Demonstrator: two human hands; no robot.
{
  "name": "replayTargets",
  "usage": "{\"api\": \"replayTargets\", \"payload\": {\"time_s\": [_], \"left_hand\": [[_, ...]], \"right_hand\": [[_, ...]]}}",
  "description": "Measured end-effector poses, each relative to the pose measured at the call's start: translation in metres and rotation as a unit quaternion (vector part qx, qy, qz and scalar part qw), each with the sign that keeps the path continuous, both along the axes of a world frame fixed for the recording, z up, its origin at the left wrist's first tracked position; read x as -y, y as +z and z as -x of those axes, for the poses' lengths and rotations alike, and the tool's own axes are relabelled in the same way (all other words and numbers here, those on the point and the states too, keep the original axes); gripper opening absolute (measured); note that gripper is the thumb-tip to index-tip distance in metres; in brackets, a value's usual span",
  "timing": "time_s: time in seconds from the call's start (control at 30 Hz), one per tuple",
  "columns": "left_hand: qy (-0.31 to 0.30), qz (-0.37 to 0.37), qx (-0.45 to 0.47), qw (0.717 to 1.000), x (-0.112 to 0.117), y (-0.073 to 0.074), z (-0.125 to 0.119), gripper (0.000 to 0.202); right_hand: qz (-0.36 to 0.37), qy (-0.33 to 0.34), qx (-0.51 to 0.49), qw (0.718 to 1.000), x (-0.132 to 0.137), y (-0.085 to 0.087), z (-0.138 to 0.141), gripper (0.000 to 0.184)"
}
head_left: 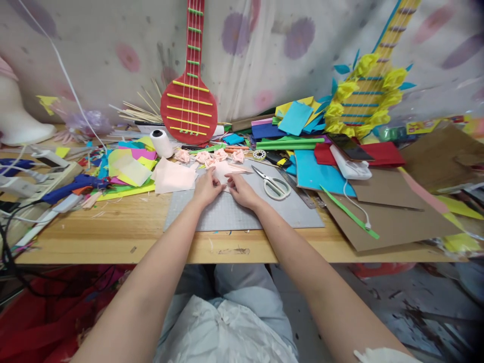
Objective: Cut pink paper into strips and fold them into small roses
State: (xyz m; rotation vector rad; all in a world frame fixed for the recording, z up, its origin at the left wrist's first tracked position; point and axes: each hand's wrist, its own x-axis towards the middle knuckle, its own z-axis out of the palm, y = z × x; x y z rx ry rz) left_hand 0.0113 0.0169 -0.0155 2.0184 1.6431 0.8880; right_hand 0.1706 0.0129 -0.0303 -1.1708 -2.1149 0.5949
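A piece of pale pink paper (221, 170) lies on the grey cutting mat (242, 222) between my hands. My left hand (207, 188) has its fingers bent and closed on the paper's left side. On the opposite side my right hand (242, 190) pinches the near right part of the same sheet. Just beyond them sit several crumpled pink paper flowers (206, 158). Left of my left hand is a stack of pink paper squares (174, 175). White-handled scissors (274, 185) rest on the mat, right of my right hand, touched by neither hand.
A red paper lute (189, 108) leans at the back, with a white thread spool (162, 143) near its base. A blue glue gun (75, 186) lies left. Blue paper (321, 174), brown cardboard (397, 217) and a yellow flowered instrument (363, 96) occupy the right.
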Motion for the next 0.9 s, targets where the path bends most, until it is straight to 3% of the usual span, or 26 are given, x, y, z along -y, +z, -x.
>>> {"api": "replayTargets", "payload": {"time_s": [0.57, 0.67, 0.8, 0.9], "left_hand": [[0.002, -0.02, -0.048, 0.999, 0.002, -0.001, -0.003, 0.054], [-0.001, -0.031, -0.061, 0.998, 0.002, -0.001, -0.003, 0.045], [-0.02, -0.05, -0.107, 0.993, 0.001, -0.003, -0.002, 0.016], [-0.023, -0.065, -0.143, 0.987, 0.0, -0.004, -0.002, 0.012]], "right_hand": [[-0.003, 0.016, 0.002, 1.0, -0.007, -0.007, -0.002, 0.051], [-0.008, 0.015, 0.0, 1.0, -0.008, -0.009, -0.001, 0.051], [-0.011, -0.004, -0.006, 1.0, -0.01, -0.01, 0.001, 0.045], [-0.011, -0.029, -0.001, 1.0, -0.008, -0.008, 0.003, 0.037]]}}
